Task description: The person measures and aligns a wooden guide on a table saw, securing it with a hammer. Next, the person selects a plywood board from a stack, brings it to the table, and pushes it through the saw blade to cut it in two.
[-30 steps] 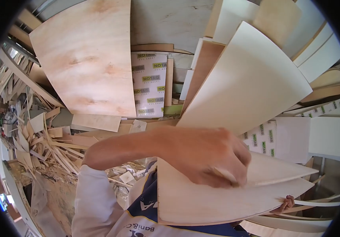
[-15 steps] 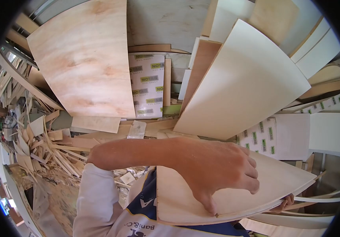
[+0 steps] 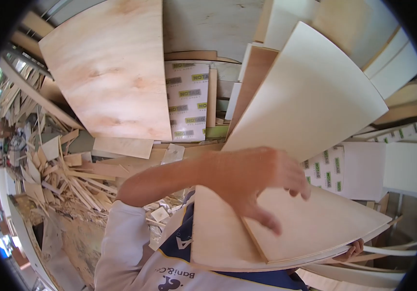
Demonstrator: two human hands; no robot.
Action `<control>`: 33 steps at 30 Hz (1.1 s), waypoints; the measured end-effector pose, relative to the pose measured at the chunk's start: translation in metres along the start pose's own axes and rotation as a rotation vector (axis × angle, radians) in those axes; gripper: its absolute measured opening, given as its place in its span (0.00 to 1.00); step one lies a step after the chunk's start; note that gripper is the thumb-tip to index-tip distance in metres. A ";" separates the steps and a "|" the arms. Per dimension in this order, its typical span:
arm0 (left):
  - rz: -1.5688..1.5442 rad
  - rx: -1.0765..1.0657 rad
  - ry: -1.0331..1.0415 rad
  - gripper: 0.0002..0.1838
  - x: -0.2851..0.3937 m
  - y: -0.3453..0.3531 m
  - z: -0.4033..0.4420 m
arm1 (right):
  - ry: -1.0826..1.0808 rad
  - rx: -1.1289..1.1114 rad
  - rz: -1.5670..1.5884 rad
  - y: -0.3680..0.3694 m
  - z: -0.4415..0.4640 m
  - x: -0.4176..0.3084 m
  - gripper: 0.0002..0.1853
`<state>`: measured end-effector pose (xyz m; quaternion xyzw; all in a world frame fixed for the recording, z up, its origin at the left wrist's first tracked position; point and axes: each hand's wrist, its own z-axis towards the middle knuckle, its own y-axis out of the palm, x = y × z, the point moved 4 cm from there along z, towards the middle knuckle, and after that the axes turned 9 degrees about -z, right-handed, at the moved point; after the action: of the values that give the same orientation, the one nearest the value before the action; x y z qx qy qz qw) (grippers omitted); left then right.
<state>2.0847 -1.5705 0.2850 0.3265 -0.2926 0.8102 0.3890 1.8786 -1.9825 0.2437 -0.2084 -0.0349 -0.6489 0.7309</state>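
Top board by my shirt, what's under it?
Another pale board sticks out left of the top board. The rest is covered, so I can't count boards beneath.

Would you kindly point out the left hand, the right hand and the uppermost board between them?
Left hand [image 3: 251, 175], head view: the back of the hand.
Right hand [image 3: 354, 249], head view: the curled fingers.
Uppermost board [image 3: 315, 220], head view: its pale flat face.

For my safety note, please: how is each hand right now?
Left hand: open, fingers spread above the boards, nothing seen in it.
Right hand: fingers closed on the boards' edge.
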 end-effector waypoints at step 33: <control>-0.344 1.276 -0.454 0.14 -0.058 0.035 -0.263 | 0.184 0.076 0.053 0.059 0.009 0.017 0.23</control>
<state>2.0049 -1.4229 0.0721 0.6942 0.2222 0.6623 0.1734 1.9406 -1.9910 0.2422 -0.1208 0.0131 -0.6438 0.7555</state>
